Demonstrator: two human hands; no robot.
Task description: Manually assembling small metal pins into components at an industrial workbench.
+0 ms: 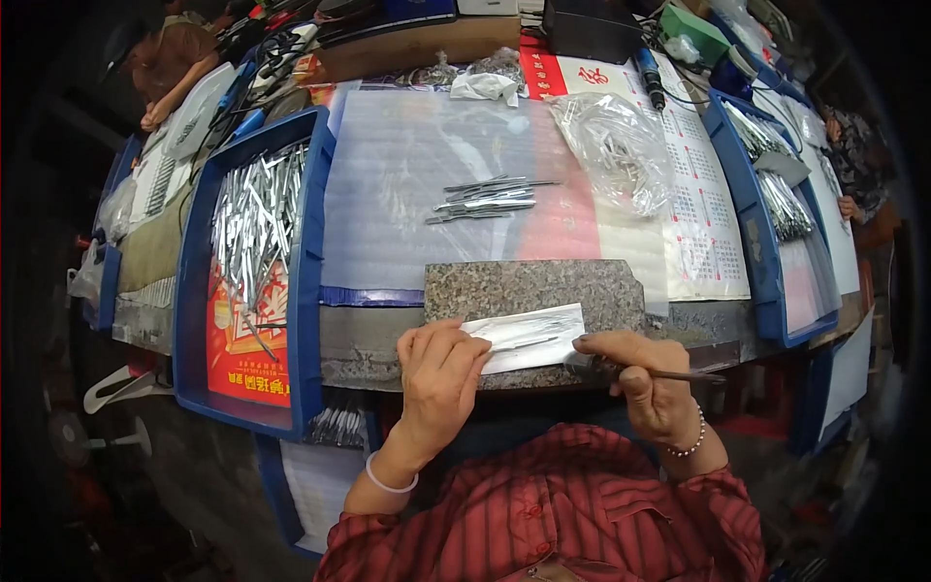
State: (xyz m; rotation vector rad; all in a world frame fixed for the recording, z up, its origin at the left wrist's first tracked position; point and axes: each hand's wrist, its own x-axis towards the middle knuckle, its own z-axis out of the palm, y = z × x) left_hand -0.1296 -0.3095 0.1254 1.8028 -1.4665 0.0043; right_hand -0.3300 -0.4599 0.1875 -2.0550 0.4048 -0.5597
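A small white sheet (567, 320), apparently paper, lies over a speckled granite slab (524, 281) at the table's near edge. One thin metal piece (524, 344) rests on it. The fingers of my left hand (436, 378) are closed on the sheet's left end beside this piece. My right hand (652, 388) grips a slim dark rod-shaped tool (689, 375) that points out to the right; its kind cannot be made out. The right index fingertip is at the sheet's right edge. Beyond the slab, several slim silvery metal pieces (485, 202) lie in a loose pile on plastic film.
A blue tray (315, 209) of metal pieces stands at left, another blue tray (747, 209) at right. Behind the slab are a crumpled clear bag (616, 155) and a dark pen-shaped power tool (650, 78). Other people sit at far left (175, 68) and far right (858, 165).
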